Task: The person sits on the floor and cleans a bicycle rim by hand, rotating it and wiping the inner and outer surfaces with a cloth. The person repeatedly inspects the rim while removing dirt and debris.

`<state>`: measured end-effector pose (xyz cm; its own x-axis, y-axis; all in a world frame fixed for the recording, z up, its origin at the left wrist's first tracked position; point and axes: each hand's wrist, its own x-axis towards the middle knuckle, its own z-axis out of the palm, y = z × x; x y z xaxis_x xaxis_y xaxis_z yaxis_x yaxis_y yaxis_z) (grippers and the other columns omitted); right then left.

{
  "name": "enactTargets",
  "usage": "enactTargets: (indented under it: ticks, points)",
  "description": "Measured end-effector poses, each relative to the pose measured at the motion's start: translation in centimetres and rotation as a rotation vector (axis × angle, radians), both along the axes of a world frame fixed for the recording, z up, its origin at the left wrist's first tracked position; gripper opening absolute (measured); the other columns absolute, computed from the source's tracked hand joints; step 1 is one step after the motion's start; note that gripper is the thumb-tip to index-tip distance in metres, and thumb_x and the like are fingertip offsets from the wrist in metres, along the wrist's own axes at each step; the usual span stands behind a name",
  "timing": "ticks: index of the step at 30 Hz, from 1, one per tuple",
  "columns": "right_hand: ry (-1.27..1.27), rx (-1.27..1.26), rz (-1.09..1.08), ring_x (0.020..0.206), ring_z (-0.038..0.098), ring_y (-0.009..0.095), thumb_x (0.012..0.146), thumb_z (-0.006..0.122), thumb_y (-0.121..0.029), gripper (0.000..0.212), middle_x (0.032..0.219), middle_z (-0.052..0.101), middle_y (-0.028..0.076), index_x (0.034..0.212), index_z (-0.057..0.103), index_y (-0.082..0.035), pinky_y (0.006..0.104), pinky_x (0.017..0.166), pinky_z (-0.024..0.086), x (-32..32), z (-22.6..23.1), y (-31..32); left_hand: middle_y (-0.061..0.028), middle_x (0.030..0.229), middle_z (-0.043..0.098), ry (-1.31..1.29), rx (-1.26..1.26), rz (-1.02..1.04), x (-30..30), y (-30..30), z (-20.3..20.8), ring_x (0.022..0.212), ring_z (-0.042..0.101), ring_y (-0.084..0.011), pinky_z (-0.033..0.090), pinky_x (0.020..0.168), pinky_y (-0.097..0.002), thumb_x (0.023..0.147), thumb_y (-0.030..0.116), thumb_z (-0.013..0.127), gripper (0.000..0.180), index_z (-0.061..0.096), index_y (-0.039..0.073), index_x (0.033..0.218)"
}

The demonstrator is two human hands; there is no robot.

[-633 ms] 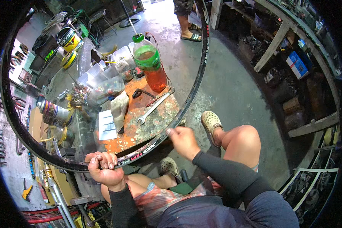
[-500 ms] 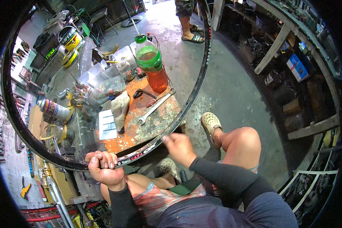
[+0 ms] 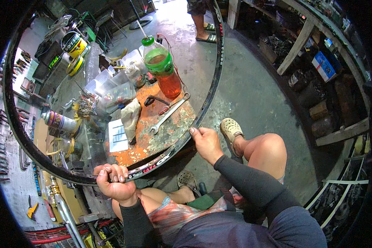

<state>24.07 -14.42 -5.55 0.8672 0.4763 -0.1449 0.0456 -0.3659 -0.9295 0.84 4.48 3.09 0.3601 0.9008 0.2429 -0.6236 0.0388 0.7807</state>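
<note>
A large black bicycle rim (image 3: 146,170), bare of spokes, is held up in front of me, tilted over the workbench. At its near left side my left hand (image 3: 115,184) is closed around it, fingers curled over the top. Further right along the near edge, my right hand (image 3: 206,144) grips the rim with the thumb pressed on it; its other fingers are mostly hidden. Through the ring I see a worn orange bench top (image 3: 177,128). On it lie a combination wrench (image 3: 169,114), a greyish rag (image 3: 131,120) and a white sheet of paper (image 3: 118,136).
A green-topped bottle of red liquid (image 3: 168,84) stands near clear plastic bins (image 3: 118,97). A spray can (image 3: 60,120) is further left, beside tools on a board (image 3: 14,182). Wooden shelves (image 3: 297,49) line the right. Another person's legs (image 3: 199,25) show at the back.
My right hand has moved right and up along the rim, from a blurred position, and now rests still against it. The rim has shifted slightly left. My left hand keeps its hold.
</note>
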Motion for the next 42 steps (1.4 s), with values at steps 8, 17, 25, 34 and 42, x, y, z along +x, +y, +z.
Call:
enactTargets:
  ticks: [8,17,25,34,42]
  points:
    - [0.073,0.141,-0.028,0.059,0.062,0.032,0.109,0.071,-0.036,0.047,0.067,0.064,0.024,0.084,0.072,0.004,0.0512,0.063,0.053,0.2,-0.5,0.0,0.0026,0.073,0.052,0.022,0.004,0.053,0.6,-0.7,0.7,0.049,0.042,-0.0099,0.039,0.047,-0.0300,0.107,0.027,0.056,0.018,0.059,0.012,0.096]
    - [-0.030,0.049,0.006,0.058,0.063,0.038,0.111,0.068,-0.041,0.055,0.069,0.064,0.028,0.077,0.070,0.003,0.0522,0.061,0.051,1.1,-0.4,-0.2,0.0010,0.076,0.055,0.020,0.036,0.016,0.5,-0.4,0.8,0.050,0.042,-0.0096,0.039,0.048,-0.0307,0.107,0.026,0.056,0.018,0.059,0.011,0.096]
    - [-0.082,0.012,0.047,0.061,0.050,0.016,0.112,0.069,-0.035,0.051,0.062,0.053,0.016,0.080,0.067,0.005,0.0461,0.060,0.047,0.3,-1.2,-0.3,0.0011,0.076,0.054,0.017,0.005,0.043,0.3,-0.4,0.6,0.050,0.043,-0.0099,0.040,0.048,-0.0308,0.107,0.026,0.057,0.018,0.058,0.011,0.097]
    - [-0.149,-0.139,0.020,0.077,0.074,0.048,0.108,0.068,-0.049,0.055,0.078,0.072,0.028,0.084,0.074,0.001,0.0563,0.073,0.057,6.1,0.0,-1.1,0.0003,0.076,0.053,-0.003,0.010,0.014,0.3,-0.3,0.5,0.050,0.044,-0.0101,0.040,0.048,-0.0304,0.107,0.024,0.057,0.017,0.058,0.010,0.097]
    - [-0.160,-0.158,-0.034,0.082,0.077,0.043,0.107,0.071,-0.048,0.052,0.080,0.075,0.025,0.085,0.075,-0.001,0.0563,0.078,0.057,7.8,0.1,-1.9,-0.0002,0.076,0.052,-0.003,-0.001,0.025,0.5,-0.5,0.8,0.050,0.043,-0.0101,0.040,0.048,-0.0305,0.107,0.022,0.057,0.016,0.059,0.009,0.097]
